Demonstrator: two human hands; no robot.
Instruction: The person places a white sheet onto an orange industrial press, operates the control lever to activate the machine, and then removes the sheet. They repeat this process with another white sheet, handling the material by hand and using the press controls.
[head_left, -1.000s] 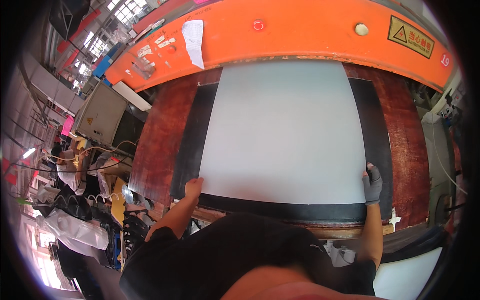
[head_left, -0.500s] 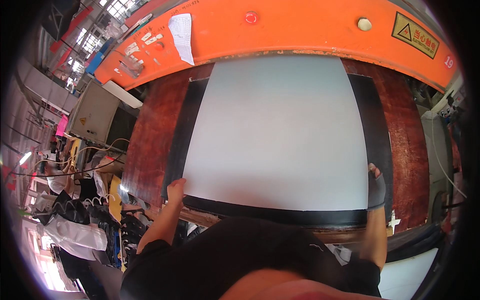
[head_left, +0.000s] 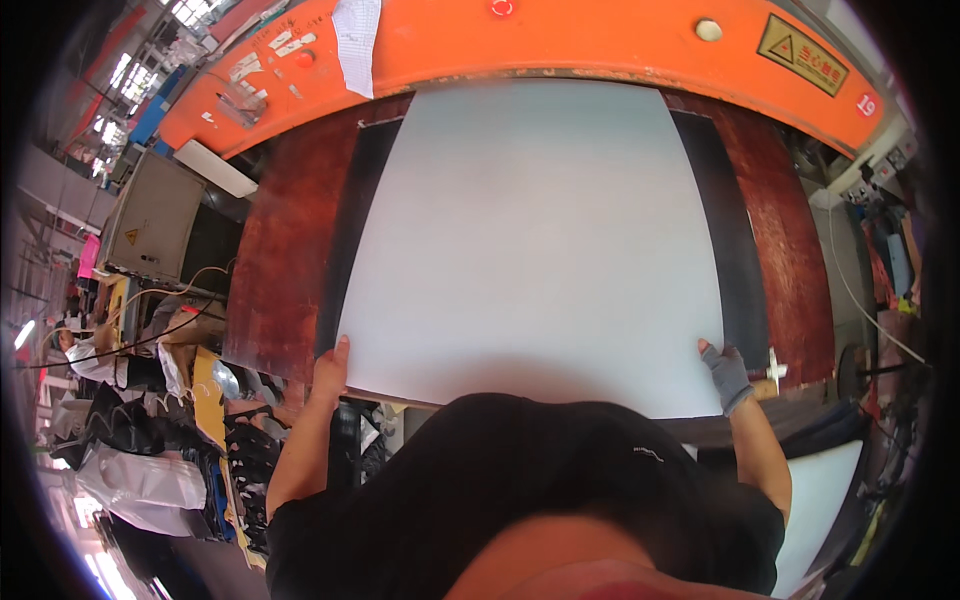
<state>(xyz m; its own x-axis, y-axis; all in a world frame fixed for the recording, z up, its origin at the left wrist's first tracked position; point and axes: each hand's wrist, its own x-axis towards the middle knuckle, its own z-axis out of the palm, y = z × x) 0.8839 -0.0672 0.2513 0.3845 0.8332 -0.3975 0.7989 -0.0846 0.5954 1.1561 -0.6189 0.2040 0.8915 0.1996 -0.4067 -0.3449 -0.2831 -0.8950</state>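
A large white sheet [head_left: 540, 240] lies over a black mat [head_left: 722, 215], which shows along both sides of it. My left hand [head_left: 330, 370] grips the sheet's near left edge, thumb on top and fingers hidden underneath. At the near right edge my right hand [head_left: 727, 376], in a grey glove with bare fingertips, pinches the sheet the same way. The sheet's near edge reaches close to my body and its far edge lies by the orange machine beam [head_left: 590, 40].
A red-brown board [head_left: 285, 240] lies under the mat. On the left are a grey metal cabinet [head_left: 155, 220], a loose cable, and hangers with dark pieces [head_left: 120, 420]. Another person [head_left: 88, 358] is at the far left. A second white sheet [head_left: 825, 510] stands low on the right.
The white sheet has come toward me and now covers the mat's near strip. Both hands have moved with its edge, the right one also inward. The view has shifted slightly.
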